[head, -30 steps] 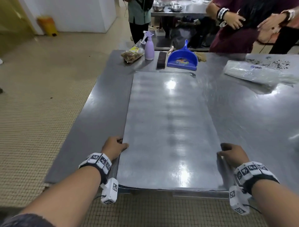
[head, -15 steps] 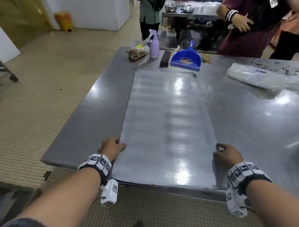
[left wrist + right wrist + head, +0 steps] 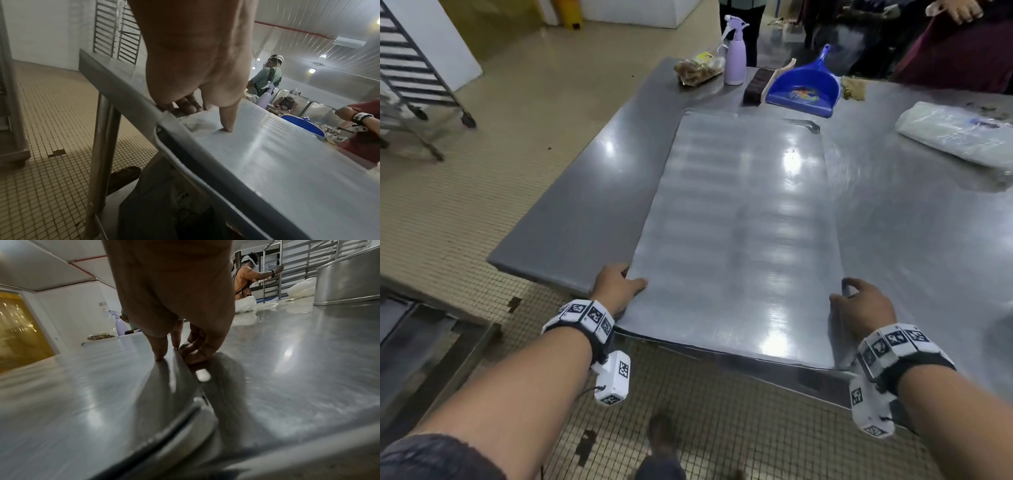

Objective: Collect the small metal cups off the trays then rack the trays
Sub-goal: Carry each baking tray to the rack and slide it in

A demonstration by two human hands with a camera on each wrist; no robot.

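Note:
A long flat metal tray [image 3: 739, 233] lies lengthwise on the steel table [image 3: 914, 219], its near end sticking out past the table's front edge. My left hand [image 3: 616, 286] grips the tray's left rim near that end, thumb on top [image 3: 226, 120] and fingers curled under the rim. My right hand [image 3: 859, 305] grips the right rim the same way, thumb on the tray [image 3: 158, 350], fingers below the edge. No small metal cups show on the tray [image 3: 82, 394].
At the table's far end stand a blue dustpan [image 3: 803, 89], a brush [image 3: 755, 85], a lilac spray bottle [image 3: 734, 58] and a snack bag [image 3: 698, 70]. A plastic-wrapped bundle [image 3: 955, 137] lies far right. A wheeled tray rack [image 3: 410, 75] stands at left. People stand beyond the table.
The tray has slid toward me and now overhangs the table's front edge further. My view has swung left, bringing the tray rack into sight. Both hands keep their hold.

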